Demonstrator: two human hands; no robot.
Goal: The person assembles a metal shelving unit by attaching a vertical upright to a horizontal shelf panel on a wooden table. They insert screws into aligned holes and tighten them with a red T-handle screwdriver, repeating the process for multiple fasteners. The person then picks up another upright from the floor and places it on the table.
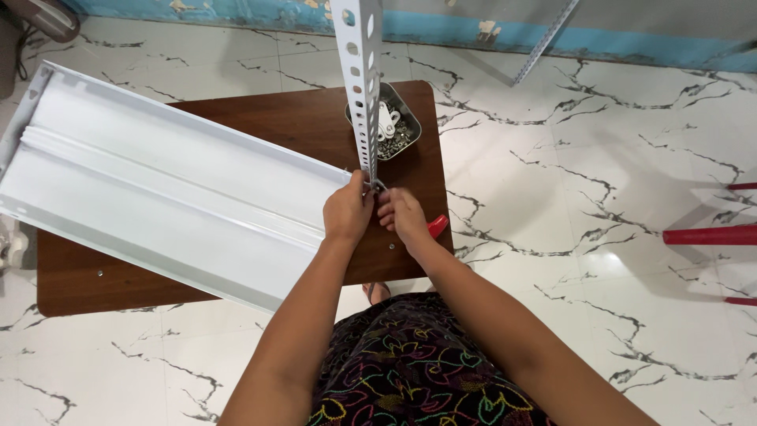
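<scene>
A long white metal shelf panel (150,189) lies slanted across a brown wooden table (307,118). A white perforated angle bar (359,71) stands upright at the panel's right corner. My left hand (348,211) pinches that corner joint, fingers closed on the bar's foot and the panel. My right hand (402,217) is closed on a small fastener at the same joint, right beside the left hand; the fastener itself is mostly hidden. A red-handled tool (438,226) lies under my right hand on the table edge.
A square metal tray (408,118) with screws and white brackets sits behind the bar. Another perforated bar (544,39) leans on the blue wall. Red stool legs (710,234) stand at the right on the marble floor.
</scene>
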